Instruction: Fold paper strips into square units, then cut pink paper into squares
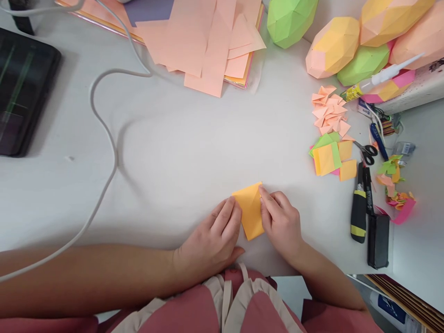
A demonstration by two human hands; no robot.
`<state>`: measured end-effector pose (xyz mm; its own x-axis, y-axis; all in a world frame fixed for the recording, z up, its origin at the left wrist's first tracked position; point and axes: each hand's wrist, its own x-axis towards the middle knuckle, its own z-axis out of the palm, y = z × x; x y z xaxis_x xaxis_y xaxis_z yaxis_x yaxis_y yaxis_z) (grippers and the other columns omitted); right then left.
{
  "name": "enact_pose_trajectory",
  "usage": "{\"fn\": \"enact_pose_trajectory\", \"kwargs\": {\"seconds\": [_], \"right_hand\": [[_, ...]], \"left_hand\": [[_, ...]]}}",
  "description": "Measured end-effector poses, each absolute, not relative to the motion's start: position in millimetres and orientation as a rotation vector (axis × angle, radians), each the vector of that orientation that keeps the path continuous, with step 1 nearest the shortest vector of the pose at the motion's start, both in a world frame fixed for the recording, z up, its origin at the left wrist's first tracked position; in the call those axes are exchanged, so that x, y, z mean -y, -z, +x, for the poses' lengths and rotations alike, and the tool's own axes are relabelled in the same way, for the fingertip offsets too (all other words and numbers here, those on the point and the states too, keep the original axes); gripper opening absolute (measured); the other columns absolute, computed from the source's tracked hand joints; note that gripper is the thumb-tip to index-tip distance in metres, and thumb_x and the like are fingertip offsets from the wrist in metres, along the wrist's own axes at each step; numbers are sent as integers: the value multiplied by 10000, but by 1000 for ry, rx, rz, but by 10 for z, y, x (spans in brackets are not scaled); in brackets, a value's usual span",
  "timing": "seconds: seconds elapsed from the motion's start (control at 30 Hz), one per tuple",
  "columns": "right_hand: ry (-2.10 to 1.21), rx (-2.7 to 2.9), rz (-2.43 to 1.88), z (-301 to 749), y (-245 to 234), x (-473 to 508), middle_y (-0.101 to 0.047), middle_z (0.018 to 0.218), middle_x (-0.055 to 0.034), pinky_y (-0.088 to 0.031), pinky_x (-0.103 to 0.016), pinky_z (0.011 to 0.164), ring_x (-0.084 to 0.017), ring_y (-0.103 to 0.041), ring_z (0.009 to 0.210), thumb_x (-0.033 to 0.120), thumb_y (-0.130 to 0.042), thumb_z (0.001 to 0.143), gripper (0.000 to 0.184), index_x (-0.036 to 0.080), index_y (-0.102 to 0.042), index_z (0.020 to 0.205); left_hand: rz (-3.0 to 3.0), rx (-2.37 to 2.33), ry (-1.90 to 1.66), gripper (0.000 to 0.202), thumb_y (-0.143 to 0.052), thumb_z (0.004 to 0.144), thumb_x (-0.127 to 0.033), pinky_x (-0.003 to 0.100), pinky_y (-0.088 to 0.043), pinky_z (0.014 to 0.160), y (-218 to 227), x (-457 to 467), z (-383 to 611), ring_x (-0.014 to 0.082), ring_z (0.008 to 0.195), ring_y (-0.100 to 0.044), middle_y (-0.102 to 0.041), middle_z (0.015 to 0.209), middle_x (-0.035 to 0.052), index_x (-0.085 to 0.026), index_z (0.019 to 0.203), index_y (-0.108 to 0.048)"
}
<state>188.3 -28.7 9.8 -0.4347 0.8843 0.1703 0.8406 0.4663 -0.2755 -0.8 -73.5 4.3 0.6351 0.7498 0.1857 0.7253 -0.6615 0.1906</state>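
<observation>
A folded piece of yellow-orange paper (pixel 251 210) lies tilted on the white table near its front edge. My left hand (pixel 220 231) presses on the paper's left edge, fingertips together at its upper left corner, thumb off below. At the upper right corner, my right hand (pixel 281 221) pinches the paper between thumb and index finger, its other fingers curled. Faint crease lines run across the sheet. The fingers hide parts of both side edges.
To the right lie folded paper squares (pixel 326 159), peach paper pieces (pixel 331 111), scissors (pixel 367 151), a yellow-black cutter (pixel 358 215) and a black stapler-like tool (pixel 378 240). Faceted paper shapes (pixel 333 46) stand at back right. Peach sheets (pixel 194 37), a white cable (pixel 113 148) and a dark-screened device (pixel 24 92) lie beyond.
</observation>
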Motion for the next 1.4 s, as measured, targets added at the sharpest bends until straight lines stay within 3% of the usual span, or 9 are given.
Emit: {"fn": "enact_pose_trajectory", "kwargs": {"seconds": [0.3,0.73,0.97,1.07,1.27,1.4], "right_hand": [[-199,2429,-1469,1876,-98,284,-517,723,2,-382,-190,484,-79,-486,562,33,-411,869,430,168,-550,1253],[-173,2476,-1470,1893,-88,286,-519,734,-4,-384,-187,466,-83,-503,581,25,-396,862,491,190,-508,1311],[-120,2506,-1463,1897,-72,284,-498,717,-4,-358,-194,441,-88,-477,559,10,-389,849,480,169,-534,1278],[-113,2530,-1489,1892,-76,283,-502,721,-10,-350,-203,434,-95,-471,558,23,-397,852,453,155,-553,1256],[-54,2584,-1521,1865,-79,283,-542,754,-33,-353,-206,437,-95,-476,552,47,-410,859,408,110,-588,1221],[-20,2617,-1548,1851,-64,275,-551,766,-48,-361,-213,450,-100,-481,553,69,-392,879,401,91,-587,1228]], "left_hand": [[2780,-1257,-376,500,-431,895,-421,442,-430,994,-35,735,-15,341,1191,-498,-580,1198,207,-1,1111,-597],[2799,-1179,-404,534,-461,880,-453,437,-412,1009,-31,662,-21,345,1212,-477,-570,1207,220,9,1108,-600],[2960,-1013,-342,393,-430,921,-332,420,-431,949,-68,488,-19,308,1066,-556,-619,1041,177,-25,1036,-649],[2978,-946,-205,456,-453,910,-424,446,-422,944,-120,468,-22,333,1090,-526,-589,1107,178,-47,1109,-616],[2881,-852,-64,748,-573,742,-675,503,-360,994,-184,473,-105,403,1211,-403,-484,1255,183,-116,1237,-528],[2678,-730,13,722,-592,741,-662,483,-402,938,-259,359,-223,418,1277,-314,-421,1322,157,-228,1307,-480]]}}
